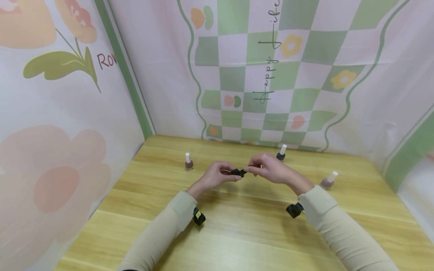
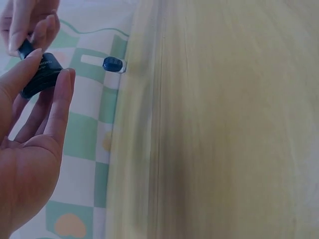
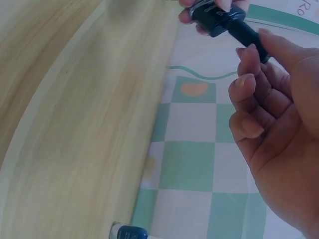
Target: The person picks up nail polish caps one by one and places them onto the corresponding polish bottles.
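Note:
Above the middle of the table, my left hand [image 1: 216,175] holds a black nail polish bottle [image 2: 46,72] by its body, between thumb and fingers. The bottle lies tilted in the air, with pale lettering on its face. My right hand [image 1: 271,168] pinches the long black cap [image 3: 249,40] between thumb and forefinger, its other fingers loosely curled. The cap meets the neck of the bottle; whether it is loosened I cannot tell. Just behind the right hand stands a dark blue nail polish bottle [image 1: 280,156] with a white cap.
A brownish mauve nail polish bottle [image 1: 188,164] stands left of the hands, and a paler mauve one [image 1: 327,183] stands to the right, near the right sleeve. Printed curtains [image 1: 169,75] hang behind and beside the wooden table [image 1: 237,241].

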Available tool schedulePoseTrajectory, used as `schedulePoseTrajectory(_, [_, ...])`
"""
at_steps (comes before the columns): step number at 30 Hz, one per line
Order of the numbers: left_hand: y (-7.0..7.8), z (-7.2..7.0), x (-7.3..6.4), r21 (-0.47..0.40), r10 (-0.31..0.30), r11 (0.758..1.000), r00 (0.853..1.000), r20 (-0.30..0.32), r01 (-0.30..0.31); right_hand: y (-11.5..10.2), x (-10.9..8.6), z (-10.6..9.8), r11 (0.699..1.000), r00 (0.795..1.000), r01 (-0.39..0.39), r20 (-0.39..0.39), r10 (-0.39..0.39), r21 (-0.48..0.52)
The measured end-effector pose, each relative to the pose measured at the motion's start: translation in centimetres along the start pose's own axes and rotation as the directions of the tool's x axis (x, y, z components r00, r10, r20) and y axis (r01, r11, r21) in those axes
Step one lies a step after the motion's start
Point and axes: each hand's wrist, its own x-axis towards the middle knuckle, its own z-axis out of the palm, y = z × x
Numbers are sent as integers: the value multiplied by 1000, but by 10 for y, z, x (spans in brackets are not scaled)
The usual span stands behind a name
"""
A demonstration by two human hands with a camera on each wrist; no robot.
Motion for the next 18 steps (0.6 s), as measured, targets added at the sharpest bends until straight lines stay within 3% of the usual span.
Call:
schedulePoseTrajectory(6, [0, 0, 0, 18, -5, 1000, 1000, -3, 5, 3, 0, 3, 999, 999, 46, -28, -47, -17])
schedulePoseTrajectory(18, [-2, -1, 1, 18, -9, 1000, 1000, -22, 10, 1, -2, -4, 999, 1000, -21, 7, 20, 37])
